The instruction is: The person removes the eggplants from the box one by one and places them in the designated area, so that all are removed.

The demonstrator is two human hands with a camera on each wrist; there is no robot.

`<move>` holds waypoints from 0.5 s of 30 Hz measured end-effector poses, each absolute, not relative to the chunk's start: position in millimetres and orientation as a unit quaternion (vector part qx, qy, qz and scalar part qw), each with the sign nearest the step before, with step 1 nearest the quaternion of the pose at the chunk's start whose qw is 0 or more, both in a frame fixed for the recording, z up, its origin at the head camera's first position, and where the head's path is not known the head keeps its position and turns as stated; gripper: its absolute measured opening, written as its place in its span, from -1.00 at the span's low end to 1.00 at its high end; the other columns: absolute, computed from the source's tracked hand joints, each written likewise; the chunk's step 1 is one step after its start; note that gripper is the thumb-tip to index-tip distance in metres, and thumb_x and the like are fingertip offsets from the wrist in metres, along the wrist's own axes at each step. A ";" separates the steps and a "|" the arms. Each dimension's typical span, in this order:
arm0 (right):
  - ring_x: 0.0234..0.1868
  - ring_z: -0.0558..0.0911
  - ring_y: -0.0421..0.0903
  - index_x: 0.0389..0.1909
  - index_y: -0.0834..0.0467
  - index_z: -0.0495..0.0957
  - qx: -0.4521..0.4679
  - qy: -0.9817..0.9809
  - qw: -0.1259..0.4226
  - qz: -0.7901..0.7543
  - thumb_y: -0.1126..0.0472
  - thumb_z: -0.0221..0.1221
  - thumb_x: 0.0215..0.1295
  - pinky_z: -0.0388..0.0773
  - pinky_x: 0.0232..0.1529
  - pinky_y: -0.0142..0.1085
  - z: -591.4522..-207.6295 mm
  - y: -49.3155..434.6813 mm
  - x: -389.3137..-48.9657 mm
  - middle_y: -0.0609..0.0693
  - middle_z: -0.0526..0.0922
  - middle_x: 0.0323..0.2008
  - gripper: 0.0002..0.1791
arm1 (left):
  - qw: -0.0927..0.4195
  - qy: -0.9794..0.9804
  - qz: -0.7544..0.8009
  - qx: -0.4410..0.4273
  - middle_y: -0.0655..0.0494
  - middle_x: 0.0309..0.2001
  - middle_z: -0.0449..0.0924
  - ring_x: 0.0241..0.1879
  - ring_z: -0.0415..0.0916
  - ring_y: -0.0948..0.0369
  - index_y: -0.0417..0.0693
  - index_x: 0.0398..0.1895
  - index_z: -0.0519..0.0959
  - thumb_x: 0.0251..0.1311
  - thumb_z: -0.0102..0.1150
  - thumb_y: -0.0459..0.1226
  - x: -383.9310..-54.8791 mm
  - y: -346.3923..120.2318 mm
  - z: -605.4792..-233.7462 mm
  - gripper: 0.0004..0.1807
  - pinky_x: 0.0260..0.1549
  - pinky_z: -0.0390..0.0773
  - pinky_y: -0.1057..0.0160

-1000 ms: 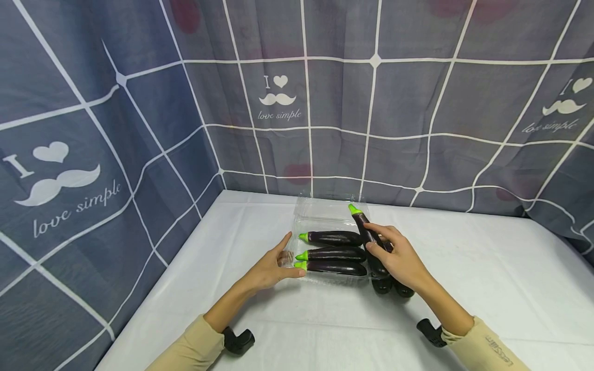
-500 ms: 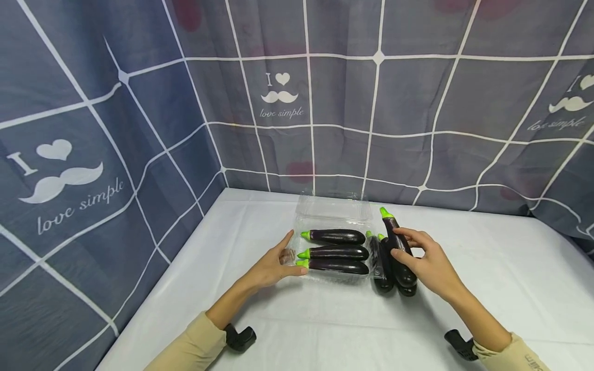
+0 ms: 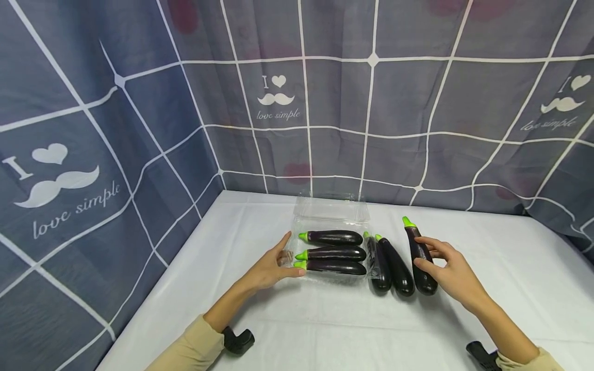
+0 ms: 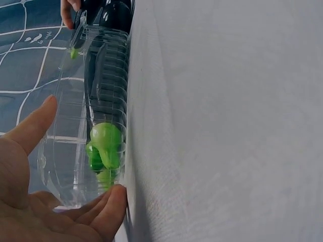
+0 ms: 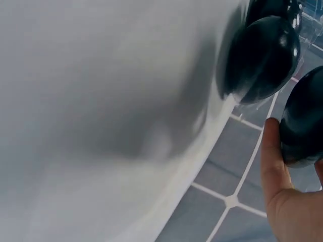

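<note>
A clear plastic clamshell box [image 3: 331, 210] lies with its lid folded back, and three dark eggplants with green stem ends, such as the middle eggplant [image 3: 330, 253], lie side by side in it. My left hand [image 3: 266, 267] holds the box's left end, thumb on the near side and fingers at the end and far side; the left wrist view shows the ribbed box wall [image 4: 113, 75] close up. My right hand [image 3: 452, 268] grips another eggplant [image 3: 421, 260] between thumb and fingers, stem pointing away. In the right wrist view this eggplant [image 5: 305, 121] appears raised off the tabletop.
Two more eggplants, a nearer-to-box eggplant [image 3: 381, 268] and a second eggplant [image 3: 395, 265], lie on the white-covered table [image 3: 352, 330] just right of the box. A grey checked curtain [image 3: 339, 103] hangs behind and along the left side.
My right hand has carried its eggplant from above the box's right end to the right, past the two eggplants on the table. My left hand stays at the box.
</note>
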State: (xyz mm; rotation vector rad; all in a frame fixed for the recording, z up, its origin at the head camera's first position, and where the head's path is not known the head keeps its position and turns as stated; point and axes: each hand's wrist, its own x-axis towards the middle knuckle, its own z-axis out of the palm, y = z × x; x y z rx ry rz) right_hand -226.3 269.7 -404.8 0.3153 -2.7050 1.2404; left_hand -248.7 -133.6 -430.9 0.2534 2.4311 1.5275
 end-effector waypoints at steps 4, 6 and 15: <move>0.06 0.45 0.05 0.37 0.17 0.38 0.101 -0.905 0.069 0.407 0.20 0.21 0.37 0.39 -0.11 0.00 -408.2 274.7 -223.6 0.19 0.46 0.11 -0.44 | 0.129 0.835 0.527 0.087 -0.34 0.38 0.22 0.39 0.13 -0.26 0.18 0.61 -0.12 0.04 0.51 -0.06 -248.9 -134.0 -430.9 0.19 0.18 0.31 -0.24; 0.09 0.45 0.11 0.37 0.18 0.37 0.100 -0.905 0.063 0.408 0.22 0.19 0.36 0.40 -0.10 0.04 -409.3 276.2 -222.9 0.22 0.45 0.13 -0.43 | 0.130 0.834 0.529 0.087 -0.34 0.38 0.22 0.39 0.13 -0.27 0.19 0.61 -0.12 0.03 0.51 -0.06 -248.5 -134.3 -430.8 0.19 0.18 0.31 -0.25; 0.11 0.48 0.30 0.35 0.23 0.38 0.096 -0.907 0.048 0.408 0.25 0.21 0.34 0.43 -0.12 0.00 -416.3 279.5 -223.8 0.29 0.46 0.13 -0.43 | 0.128 0.836 0.527 0.085 -0.34 0.37 0.23 0.38 0.13 -0.27 0.19 0.61 -0.13 0.03 0.51 -0.07 -248.4 -133.8 -431.3 0.19 0.17 0.33 -0.24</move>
